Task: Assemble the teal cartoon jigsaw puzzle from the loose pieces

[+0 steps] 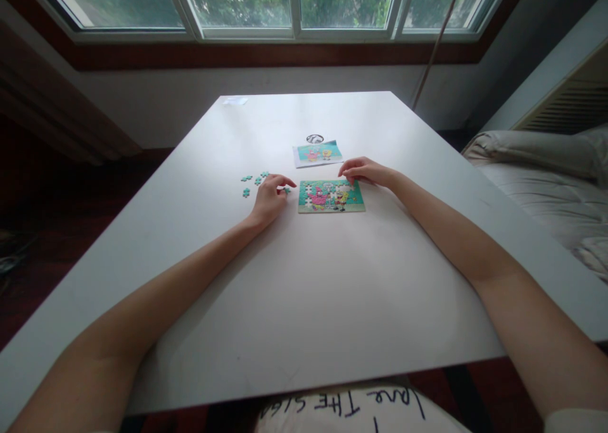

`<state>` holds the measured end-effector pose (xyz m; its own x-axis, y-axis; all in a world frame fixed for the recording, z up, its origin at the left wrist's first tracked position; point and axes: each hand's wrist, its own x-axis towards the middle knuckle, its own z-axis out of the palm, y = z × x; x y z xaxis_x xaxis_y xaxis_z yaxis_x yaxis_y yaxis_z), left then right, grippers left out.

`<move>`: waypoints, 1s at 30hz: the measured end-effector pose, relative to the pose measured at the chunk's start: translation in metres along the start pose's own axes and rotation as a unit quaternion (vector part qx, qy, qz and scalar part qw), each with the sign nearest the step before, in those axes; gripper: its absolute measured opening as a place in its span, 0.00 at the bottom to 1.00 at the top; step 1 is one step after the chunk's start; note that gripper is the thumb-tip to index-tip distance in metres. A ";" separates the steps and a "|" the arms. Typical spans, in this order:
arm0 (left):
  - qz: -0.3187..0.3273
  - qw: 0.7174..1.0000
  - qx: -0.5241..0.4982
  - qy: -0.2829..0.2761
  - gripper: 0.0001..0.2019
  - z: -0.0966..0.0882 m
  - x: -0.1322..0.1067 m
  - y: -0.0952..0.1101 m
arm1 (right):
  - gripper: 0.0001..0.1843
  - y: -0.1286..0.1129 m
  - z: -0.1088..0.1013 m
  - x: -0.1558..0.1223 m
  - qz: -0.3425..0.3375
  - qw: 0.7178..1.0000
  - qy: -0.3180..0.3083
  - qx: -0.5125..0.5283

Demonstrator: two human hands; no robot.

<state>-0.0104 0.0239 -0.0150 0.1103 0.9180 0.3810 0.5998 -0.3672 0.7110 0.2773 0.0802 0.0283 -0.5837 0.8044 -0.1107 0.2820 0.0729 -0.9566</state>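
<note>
A jigsaw puzzle (331, 197) lies flat on the white table. It shows a pink and a yellow cartoon figure on teal, with white gaps at its left side and top. My left hand (272, 199) rests just left of it, thumb and index finger apart. A teal puzzle piece (287, 190) shows by the thumb; whether the fingers touch it is unclear. At the puzzle's upper right edge, my right hand (365, 170) has its fingers bent and apart, fingertips reaching over the top edge. Several loose teal pieces (258, 180) lie left of my left hand.
Behind the puzzle lies a picture sheet (318, 154) with the same figures, and beyond it a small round dark-and-white item (315, 139). A clear scrap (235, 101) sits at the table's far left corner. A thin stick (436, 50) leans by the window.
</note>
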 end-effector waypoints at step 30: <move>-0.008 1.000 -0.027 -0.007 0.17 0.001 0.001 -0.001 | 0.15 0.001 -0.001 0.001 0.005 1.000 -0.003 -0.010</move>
<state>-0.0098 0.0250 -0.0159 0.1119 0.9258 0.3611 0.5580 -0.3592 0.7481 0.2777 0.0812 0.0274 -0.5851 0.8018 -0.1218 0.3028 0.0767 -0.9500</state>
